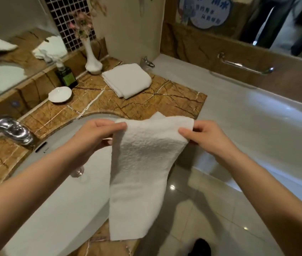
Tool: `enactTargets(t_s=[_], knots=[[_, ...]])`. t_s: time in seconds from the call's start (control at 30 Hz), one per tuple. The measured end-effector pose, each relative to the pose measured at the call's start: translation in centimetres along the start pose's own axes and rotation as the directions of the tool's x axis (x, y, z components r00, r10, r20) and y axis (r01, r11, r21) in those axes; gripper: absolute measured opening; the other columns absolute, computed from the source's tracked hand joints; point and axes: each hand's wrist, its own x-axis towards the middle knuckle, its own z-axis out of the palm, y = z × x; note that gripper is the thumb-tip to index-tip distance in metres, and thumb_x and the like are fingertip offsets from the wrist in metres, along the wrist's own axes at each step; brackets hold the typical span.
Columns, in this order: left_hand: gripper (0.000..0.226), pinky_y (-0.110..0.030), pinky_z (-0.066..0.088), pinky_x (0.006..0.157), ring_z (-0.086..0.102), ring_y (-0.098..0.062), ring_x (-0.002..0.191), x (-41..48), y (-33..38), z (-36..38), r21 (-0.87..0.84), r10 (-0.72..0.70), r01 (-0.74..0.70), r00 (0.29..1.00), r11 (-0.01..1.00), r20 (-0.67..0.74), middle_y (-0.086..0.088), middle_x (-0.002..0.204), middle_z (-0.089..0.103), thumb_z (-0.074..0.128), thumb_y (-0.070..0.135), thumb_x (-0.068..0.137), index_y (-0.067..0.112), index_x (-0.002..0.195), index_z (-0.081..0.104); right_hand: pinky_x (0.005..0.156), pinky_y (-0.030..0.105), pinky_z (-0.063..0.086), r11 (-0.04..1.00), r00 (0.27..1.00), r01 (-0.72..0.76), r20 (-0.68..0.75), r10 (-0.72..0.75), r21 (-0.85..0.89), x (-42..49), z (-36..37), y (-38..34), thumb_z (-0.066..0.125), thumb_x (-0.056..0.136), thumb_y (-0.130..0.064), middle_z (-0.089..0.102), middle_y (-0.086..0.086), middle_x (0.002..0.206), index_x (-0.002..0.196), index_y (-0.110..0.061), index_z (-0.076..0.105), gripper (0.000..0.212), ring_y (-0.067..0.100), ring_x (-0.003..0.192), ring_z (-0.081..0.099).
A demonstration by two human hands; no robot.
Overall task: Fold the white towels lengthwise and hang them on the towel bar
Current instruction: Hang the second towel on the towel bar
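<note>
The white towel (pixel 142 172) hung as a long narrow strip between the two forearms, its free bottom edge nearest, down by the front lip of the counter (pixel 152 102). Up at the top, both hands had it. The left hand (pixel 98 133) pinched the upper left corner, thumb on top and fingers curled beneath. The right hand (pixel 208 138) pinched the upper right corner, thumb on the near face and fingers tucked behind. So the top edge ran hand to hand, all the rest of the cloth dropped below the grips, and a second layer peeked up behind. Under the left arm lay the white sink (pixel 50 209), with the chrome faucet (pixel 14 129) off to the left. Farther back on the brown marble sat a folded towel (pixel 127 79), apart from both hands, with a white dish (pixel 60 94), a green bottle (pixel 66 74) and a white vase (pixel 93 60). To the right stretched the bathtub (pixel 257 117), a metal bar (pixel 244 65) fixed on the wall beyond it.
</note>
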Motion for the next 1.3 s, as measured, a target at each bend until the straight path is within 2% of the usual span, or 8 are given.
enactTargets(t_s=[0.13,0.23,0.33,0.43,0.57,0.77,0.93,1.3], knots=[[0.042,-0.031,0.053,0.086,0.066,-0.023,0.09,-0.5,4.7,0.9,-0.005,0.084,-0.085,0.991,0.996,-0.104,-0.018,0.097,0.072,0.071,0.028,0.067,-0.006,0.092,0.071,0.07,0.035,0.053,0.989,0.994,0.111,0.024,-0.109,-0.096,1.3,-3.1,-4.5,0.068,0.086,-0.023,0.07,0.012,0.078,0.079,-0.007,0.072,0.018,0.015,0.07,0.06],[0.025,-0.023,0.056,0.076,0.069,-0.016,0.083,-1.1,8.1,1.6,0.015,0.155,-0.155,0.969,0.988,-0.192,-0.01,0.09,0.075,0.072,0.024,0.068,0.004,0.083,0.076,0.054,0.02,0.041,0.973,0.983,0.181,0.048,-0.176,-0.146,2.4,-5.3,-8.1,0.066,0.087,-0.027,0.06,0.002,0.058,0.072,-0.007,0.068,0.026,0.009,0.057,0.049],[0.011,-0.016,0.053,0.06,0.066,-0.009,0.069,-1.9,11.1,2.2,0.016,0.207,-0.213,0.928,0.977,-0.31,-0.004,0.079,0.075,0.071,0.02,0.076,0.01,0.076,0.076,0.059,0.017,0.042,0.938,0.943,0.316,0.156,-0.294,-0.143,3.2,-7.0,-11.7,0.066,0.088,-0.024,0.068,0.013,0.08,0.09,-0.008,0.071,0.017,0.008,0.067,0.058],[0.011,-0.015,0.052,0.055,0.065,-0.007,0.064,-2.9,14.2,2.5,-0.008,0.202,-0.227,0.886,0.974,-0.418,-0.001,0.075,0.074,0.071,0.024,0.07,0.014,0.069,0.077,0.061,0.005,0.046,0.907,0.868,0.419,0.309,-0.388,-0.039,3.9,-8.4,-15.2,0.071,0.081,-0.006,0.067,-0.012,0.087,0.103,-0.016,0.066,0.025,-0.013,0.071,0.062],[0.019,-0.022,0.051,0.059,0.063,-0.013,0.068,-5.2,17.6,2.0,0.017,0.204,-0.23,0.82,0.973,-0.535,-0.001,0.075,0.073,0.074,0.034,0.062,0.017,0.068,0.077,0.067,0.014,0.053,0.833,0.791,0.545,0.389,-0.473,-0.097,6.1,-8.9,-19.2,0.073,0.077,0.001,0.068,-0.005,0.086,0.107,-0.006,0.068,0.03,-0.004,0.072,0.064],[0.022,-0.015,0.048,0.053,0.063,-0.004,0.056,-9.6,21.3,1.5,0.067,0.257,-0.313,0.617,0.947,-0.744,0.007,0.06,0.068,0.068,0.024,0.082,0.012,0.064,0.071,0.064,0.012,0.051,0.725,0.65,0.688,0.427,-0.629,0.023,7.7,-6.5,-26.6,0.071,0.08,-0.002,0.068,0.003,0.084,0.101,0.0,0.07,0.021,0.001,0.069,0.06],[0.01,-0.019,0.053,0.063,0.066,-0.008,0.064,-15.1,23.5,-0.5,0.268,0.371,-0.273,0.466,0.924,-0.803,0.002,0.064,0.07,0.074,0.021,0.075,0.014,0.068,0.075,0.055,0.01,0.047,0.629,0.512,0.768,0.471,-0.718,0.123,7.3,-2.2,-32.1,0.072,0.08,-0.002,0.065,-0.018,0.055,0.084,-0.018,0.069,0.016,-0.009,0.055,0.059],[0.005,-0.014,0.051,0.058,0.067,-0.004,0.064,-26.9,25.3,-5.2,0.516,0.524,-0.091,0.166,0.851,-0.835,0.004,0.067,0.072,0.077,0.028,0.072,0.023,0.069,0.076,0.071,0.036,0.056,0.425,0.242,0.862,0.513,-0.823,0.276,1.5,7.8,-39.8,0.07,0.084,-0.022,0.07,0.021,0.089,0.089,-0.005,0.072,0.018,0.03,0.082,0.067]])
